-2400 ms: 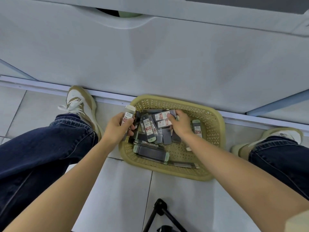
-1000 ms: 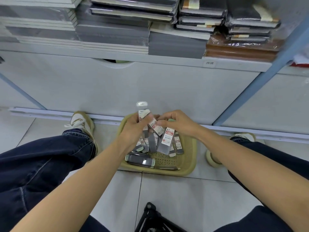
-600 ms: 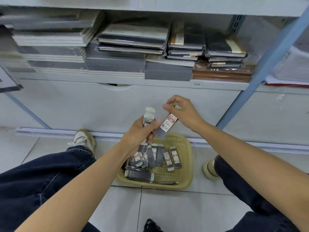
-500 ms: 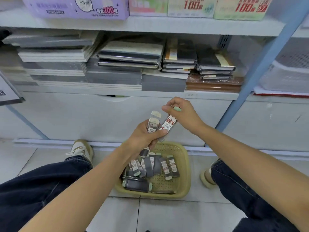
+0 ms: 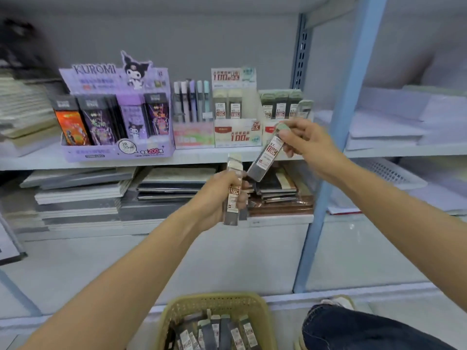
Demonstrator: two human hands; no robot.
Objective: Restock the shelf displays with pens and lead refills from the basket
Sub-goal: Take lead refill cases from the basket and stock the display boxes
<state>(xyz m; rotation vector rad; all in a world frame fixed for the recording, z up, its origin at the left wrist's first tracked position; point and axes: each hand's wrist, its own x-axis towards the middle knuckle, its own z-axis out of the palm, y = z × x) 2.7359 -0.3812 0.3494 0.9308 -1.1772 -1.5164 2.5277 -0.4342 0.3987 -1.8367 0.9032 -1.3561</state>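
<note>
Now right hand [image 5: 305, 140] apparently nearer lead display [image 5: 278, 107].

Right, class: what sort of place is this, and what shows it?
Probably a stationery shop: retail display boxes of lead refills and pens stand on a shelf, stacked notebooks lie below, and a basket holds more refills.

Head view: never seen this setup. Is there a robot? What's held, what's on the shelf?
No robot: a person wears one wide-angle camera on the head, looking forward and down, so both bare arms enter from below. The left hand grips a small bunch of lead refill cases, upright. The right hand pinches a single refill case, tilted, in front of the refill displays on the shelf. Pens stand beside them, next to a purple display box. The basket below holds more cases.
</note>
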